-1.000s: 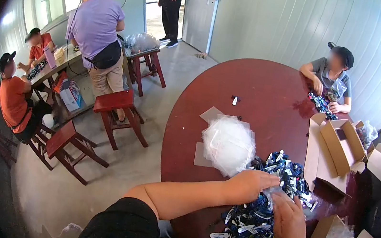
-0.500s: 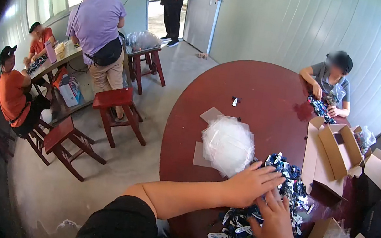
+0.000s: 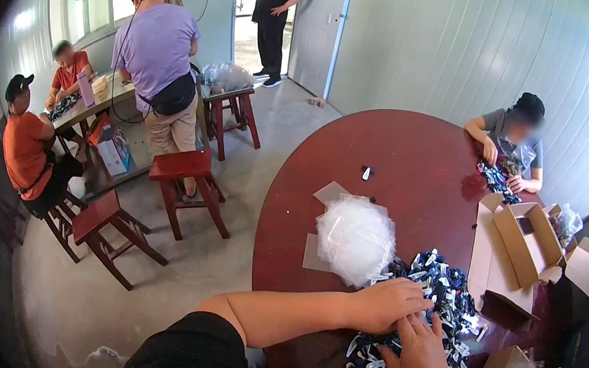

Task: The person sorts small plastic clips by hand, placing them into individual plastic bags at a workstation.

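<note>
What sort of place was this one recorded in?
Most likely a small hand-packing workshop: a heap of small clips and a pile of clear plastic sleeves lie on a round table, with an open cardboard box nearby.

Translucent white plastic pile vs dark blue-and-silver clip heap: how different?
Plastic pile is pale, flat overlapping sheets; clip heap is dark, jumbled small pieces. Clip heap spreads wider than plastic pile. Bare left hand and right hand partly cover clip heap; plastic pile is mostly uncovered. Both rest on the dark red table.
</note>
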### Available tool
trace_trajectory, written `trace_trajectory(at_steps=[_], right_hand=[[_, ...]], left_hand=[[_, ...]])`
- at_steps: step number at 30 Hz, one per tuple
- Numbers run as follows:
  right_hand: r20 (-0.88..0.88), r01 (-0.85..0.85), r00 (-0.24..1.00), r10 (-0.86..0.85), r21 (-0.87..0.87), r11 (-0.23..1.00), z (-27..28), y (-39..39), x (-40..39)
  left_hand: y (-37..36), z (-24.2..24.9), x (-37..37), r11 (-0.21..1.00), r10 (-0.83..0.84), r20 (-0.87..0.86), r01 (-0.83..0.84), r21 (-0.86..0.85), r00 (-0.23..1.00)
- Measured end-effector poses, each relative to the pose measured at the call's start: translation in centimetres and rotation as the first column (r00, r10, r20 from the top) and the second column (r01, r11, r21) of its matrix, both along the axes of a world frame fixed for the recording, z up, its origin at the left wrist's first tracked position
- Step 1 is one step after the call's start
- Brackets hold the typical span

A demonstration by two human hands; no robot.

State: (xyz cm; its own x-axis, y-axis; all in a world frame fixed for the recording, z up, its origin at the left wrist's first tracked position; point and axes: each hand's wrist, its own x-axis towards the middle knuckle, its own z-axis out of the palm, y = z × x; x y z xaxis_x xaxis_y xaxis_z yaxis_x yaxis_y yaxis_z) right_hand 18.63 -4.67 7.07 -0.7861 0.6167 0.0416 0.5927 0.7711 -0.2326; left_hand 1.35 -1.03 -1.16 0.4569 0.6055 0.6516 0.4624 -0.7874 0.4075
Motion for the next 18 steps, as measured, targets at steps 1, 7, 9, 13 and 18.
trace_trajectory(at_steps=[1, 7, 9, 13, 18], right_hand=[[0.011, 0.008, 1.000, -0.008, -0.007, 1.000, 0.0, 0.1, -0.1], [0.018, -0.006, 1.000, 0.005, 0.024, 1.000, -0.7, 0.3, 0.0], [-0.002, -0.013, 1.000, 0.014, 0.048, 0.999, -0.7, 0.4, -0.1], [-0.001, -0.006, 1.000, 0.006, 0.046, 0.999, -1.0, 0.6, -0.2], [0.028, 0.077, 0.997, -0.075, -0.074, 0.994, -1.8, 0.8, -0.3]], left_hand=[[0.0, 0.1, 0.0, 1.000, 0.001, -0.002, -0.001, -0.001, 1.000], [-0.1, 0.2, 0.1, 0.998, -0.063, 0.007, 0.063, -0.002, 0.998], [-0.1, 0.6, 0.1, 0.999, -0.051, 0.021, 0.051, 0.004, 0.998], [-0.3, 0.8, 0.0, 1.000, -0.016, 0.004, 0.016, 0.021, 1.000], [0.0, 0.4, -0.2, 0.995, -0.044, -0.016, 0.042, -0.093, 0.999]])
